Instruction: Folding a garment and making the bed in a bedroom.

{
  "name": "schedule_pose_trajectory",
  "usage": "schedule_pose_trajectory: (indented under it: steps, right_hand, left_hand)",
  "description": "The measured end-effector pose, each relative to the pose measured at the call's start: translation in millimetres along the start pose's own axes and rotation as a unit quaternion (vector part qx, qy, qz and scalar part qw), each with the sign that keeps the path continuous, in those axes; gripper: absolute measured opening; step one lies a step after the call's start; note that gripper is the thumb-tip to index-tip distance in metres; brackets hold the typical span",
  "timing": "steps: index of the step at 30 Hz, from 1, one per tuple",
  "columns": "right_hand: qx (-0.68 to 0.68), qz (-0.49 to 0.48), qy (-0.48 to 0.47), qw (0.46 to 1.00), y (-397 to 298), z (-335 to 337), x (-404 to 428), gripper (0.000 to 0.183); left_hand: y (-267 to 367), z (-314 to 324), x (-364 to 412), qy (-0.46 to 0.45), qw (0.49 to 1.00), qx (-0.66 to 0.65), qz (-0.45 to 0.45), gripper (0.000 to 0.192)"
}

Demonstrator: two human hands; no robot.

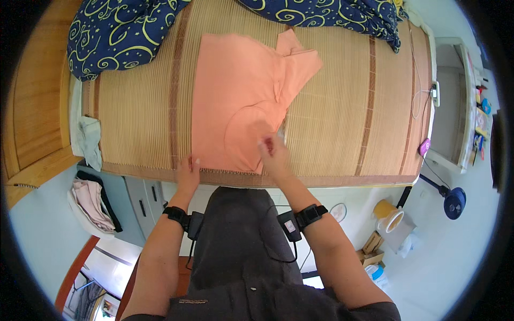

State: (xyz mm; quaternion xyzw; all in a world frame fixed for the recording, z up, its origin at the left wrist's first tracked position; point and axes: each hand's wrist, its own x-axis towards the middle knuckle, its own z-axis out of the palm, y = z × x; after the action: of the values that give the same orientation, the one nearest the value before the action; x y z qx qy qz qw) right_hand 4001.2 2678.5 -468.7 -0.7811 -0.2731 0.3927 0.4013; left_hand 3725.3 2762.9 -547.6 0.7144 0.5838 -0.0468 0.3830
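A salmon-coloured garment (237, 80), which looks like a shirt, lies spread on a bamboo mat (325, 104) over a bed. Its left edge is straight, while folds and a sleeve-like part stick out at the upper right. My left hand (188, 172) rests at the garment's lower left corner, near the mat's front edge; whether it pinches the fabric is unclear. Over the lower right part of the garment is my right hand (274, 152), blurred, with its fingers curled and a dark reddish patch showing at them. Both wrists wear black straps with small boxes.
Navy patterned bedding (116, 40) lies at the far left, and more (321, 12) along the far edge. A pale cloth (90, 140) hangs at the left corner. A white cable (417, 72) and a purple object (424, 147) are at the right edge, near a blue fan (455, 203).
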Motion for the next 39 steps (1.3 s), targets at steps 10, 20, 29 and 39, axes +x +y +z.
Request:
schedule_pose_trajectory:
  steps: [10,20,29,39]
  right_hand:
    - [-0.129,0.222,-0.083,0.963,70,20,-3,0.044]
    - [-0.03,0.305,-0.046,0.951,38,6,-120,0.044]
    - [0.415,0.281,-0.062,0.863,-45,-52,-3,0.036]
    - [-0.016,0.313,0.142,0.939,82,-30,37,0.065]
  left_hand:
    - [32,-9,12,-0.003,0.994,-0.035,-0.103,0.036]
    - [18,-57,-85,-0.174,0.944,-0.125,-0.252,0.048]
    - [106,-134,14,-0.142,0.775,-0.598,-0.148,0.037]
    - [29,-27,64,0.01,0.97,-0.188,-0.153,0.053]
